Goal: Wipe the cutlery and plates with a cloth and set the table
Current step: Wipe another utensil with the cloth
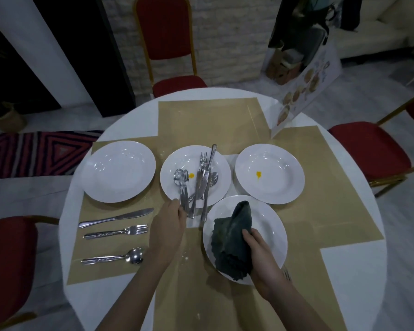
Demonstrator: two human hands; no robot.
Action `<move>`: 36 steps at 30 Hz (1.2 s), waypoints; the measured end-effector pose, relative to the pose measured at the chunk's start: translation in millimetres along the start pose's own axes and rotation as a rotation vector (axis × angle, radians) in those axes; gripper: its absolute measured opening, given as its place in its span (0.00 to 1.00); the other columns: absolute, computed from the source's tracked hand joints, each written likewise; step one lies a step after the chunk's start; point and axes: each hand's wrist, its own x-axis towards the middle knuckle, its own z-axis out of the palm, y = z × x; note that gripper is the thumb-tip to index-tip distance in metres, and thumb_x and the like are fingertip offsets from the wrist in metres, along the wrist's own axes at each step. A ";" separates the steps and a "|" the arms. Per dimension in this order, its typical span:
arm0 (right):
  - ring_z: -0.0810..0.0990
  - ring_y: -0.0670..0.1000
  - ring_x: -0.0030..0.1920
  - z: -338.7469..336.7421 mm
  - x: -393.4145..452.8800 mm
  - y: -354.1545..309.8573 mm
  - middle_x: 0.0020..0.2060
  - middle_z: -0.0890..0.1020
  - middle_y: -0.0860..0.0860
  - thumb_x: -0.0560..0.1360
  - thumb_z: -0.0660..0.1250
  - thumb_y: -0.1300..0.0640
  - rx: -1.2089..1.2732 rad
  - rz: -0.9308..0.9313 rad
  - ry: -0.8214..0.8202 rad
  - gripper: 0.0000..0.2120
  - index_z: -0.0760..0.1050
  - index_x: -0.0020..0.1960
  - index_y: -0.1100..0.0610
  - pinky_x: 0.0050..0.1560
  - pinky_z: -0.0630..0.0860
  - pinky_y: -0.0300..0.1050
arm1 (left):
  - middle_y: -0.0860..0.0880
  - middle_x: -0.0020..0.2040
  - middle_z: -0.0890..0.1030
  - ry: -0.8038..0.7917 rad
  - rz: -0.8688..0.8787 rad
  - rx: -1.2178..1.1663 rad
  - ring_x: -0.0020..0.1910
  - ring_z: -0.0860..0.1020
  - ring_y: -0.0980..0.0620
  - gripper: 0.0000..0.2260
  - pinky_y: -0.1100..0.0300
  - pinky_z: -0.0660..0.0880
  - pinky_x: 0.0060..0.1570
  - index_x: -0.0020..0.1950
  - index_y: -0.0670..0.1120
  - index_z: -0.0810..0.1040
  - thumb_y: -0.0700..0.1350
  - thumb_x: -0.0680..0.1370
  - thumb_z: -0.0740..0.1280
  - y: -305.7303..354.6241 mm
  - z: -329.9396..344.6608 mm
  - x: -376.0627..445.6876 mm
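Observation:
My left hand (169, 225) grips the handle of a spoon (182, 187) that lies with several other pieces of cutlery (204, 180) on the middle white plate (172, 185), which has a yellow spot. My right hand (263, 256) holds a dark grey cloth (232, 240) over the near white plate (270, 225). A clean-looking plate (118, 172) sits at the left. The right plate (270, 173) carries a yellow stain. Below the left plate lie a knife (116, 218), a fork (116, 232) and a spoon (112, 258) in a row.
The round white table (344, 271) carries tan placemats (208, 120). A standing menu card (304, 91) is at the back right. Red chairs stand behind (167, 29), at the right (368, 149) and at the left (10, 259). A fork tip (287, 274) peeks out by my right wrist.

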 end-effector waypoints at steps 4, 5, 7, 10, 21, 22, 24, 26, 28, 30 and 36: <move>0.80 0.54 0.59 0.9 -6.5 4.8 0.58 0.81 0.50 0.82 0.59 0.48 0.034 -0.012 -0.026 0.13 0.74 0.64 0.48 0.59 0.79 0.54 | 0.50 0.35 0.72 0.011 0.042 0.010 0.33 0.71 0.53 0.11 0.59 0.64 0.31 0.39 0.48 0.68 0.42 0.81 0.58 -5.6 2.2 -21.8; 0.80 0.54 0.59 0.0 -8.4 5.8 0.59 0.81 0.51 0.82 0.60 0.48 0.051 -0.004 -0.036 0.13 0.74 0.64 0.48 0.60 0.78 0.55 | 0.50 0.34 0.72 -0.006 0.034 -0.026 0.33 0.70 0.53 0.12 0.59 0.65 0.31 0.38 0.47 0.68 0.42 0.81 0.58 -6.5 2.7 -23.8; 0.80 0.55 0.59 -3.2 -12.3 7.7 0.59 0.81 0.51 0.82 0.60 0.48 0.073 0.009 -0.048 0.13 0.73 0.64 0.48 0.60 0.78 0.56 | 0.49 0.32 0.72 -0.038 -0.008 -0.150 0.31 0.69 0.54 0.12 0.60 0.65 0.32 0.36 0.45 0.69 0.42 0.81 0.60 -2.4 2.2 -31.4; 0.80 0.54 0.58 -9.6 -18.5 8.8 0.58 0.81 0.52 0.82 0.60 0.49 0.109 -0.018 -0.047 0.13 0.73 0.64 0.49 0.59 0.79 0.56 | 0.46 0.30 0.72 -0.090 -0.119 -0.442 0.28 0.69 0.54 0.12 0.60 0.67 0.30 0.38 0.40 0.70 0.41 0.81 0.61 23.7 -3.5 -58.8; 0.81 0.58 0.59 -81.8 -51.4 2.1 0.60 0.81 0.56 0.83 0.58 0.51 0.447 -0.065 -0.096 0.16 0.71 0.68 0.53 0.57 0.79 0.54 | 0.42 0.25 0.70 -0.341 -0.225 -0.941 0.21 0.67 0.48 0.19 0.60 0.63 0.23 0.28 0.48 0.69 0.39 0.80 0.63 122.5 36.5 -192.3; 0.81 0.58 0.59 -89.7 -53.4 5.0 0.60 0.81 0.56 0.83 0.58 0.51 0.456 -0.065 -0.077 0.16 0.71 0.68 0.53 0.58 0.79 0.56 | 0.42 0.25 0.69 -0.340 -0.220 -0.948 0.21 0.66 0.48 0.20 0.61 0.63 0.23 0.27 0.50 0.69 0.42 0.79 0.64 126.4 41.2 -198.8; 0.81 0.60 0.59 -105.1 -57.4 11.0 0.60 0.81 0.57 0.83 0.58 0.52 0.479 -0.075 -0.056 0.16 0.72 0.68 0.54 0.60 0.78 0.58 | 0.42 0.25 0.69 -0.369 -0.211 -0.953 0.21 0.66 0.48 0.16 0.61 0.62 0.23 0.26 0.51 0.69 0.46 0.75 0.65 133.8 48.4 -210.1; 0.82 0.59 0.57 -118.7 -64.2 15.1 0.58 0.83 0.58 0.82 0.59 0.53 0.451 -0.076 -0.058 0.15 0.74 0.66 0.56 0.57 0.79 0.57 | 0.42 0.26 0.69 -0.446 -0.224 -0.967 0.21 0.66 0.48 0.15 0.59 0.63 0.24 0.29 0.47 0.68 0.44 0.76 0.65 137.2 57.1 -221.1; 0.83 0.59 0.55 -128.9 -70.2 19.1 0.55 0.84 0.59 0.81 0.61 0.54 0.352 -0.070 -0.073 0.15 0.76 0.63 0.60 0.57 0.79 0.56 | 0.41 0.27 0.69 -0.571 -0.217 -0.977 0.21 0.68 0.49 0.14 0.60 0.63 0.24 0.33 0.43 0.66 0.41 0.78 0.63 141.6 62.5 -230.2; 0.83 0.61 0.54 -135.7 -72.1 22.6 0.52 0.85 0.61 0.79 0.65 0.55 0.250 -0.076 -0.071 0.15 0.77 0.61 0.64 0.59 0.78 0.57 | 0.41 0.27 0.71 -0.663 -0.185 -0.972 0.21 0.70 0.48 0.11 0.60 0.66 0.24 0.35 0.41 0.65 0.41 0.75 0.63 149.3 62.8 -235.9; 0.84 0.61 0.51 -139.4 -69.5 29.6 0.49 0.85 0.61 0.77 0.69 0.60 0.176 -0.093 -0.045 0.11 0.79 0.56 0.65 0.53 0.81 0.55 | 0.44 0.25 0.70 -0.537 -0.288 -0.831 0.19 0.67 0.50 0.10 0.63 0.63 0.22 0.45 0.38 0.69 0.42 0.83 0.56 165.3 60.6 -241.4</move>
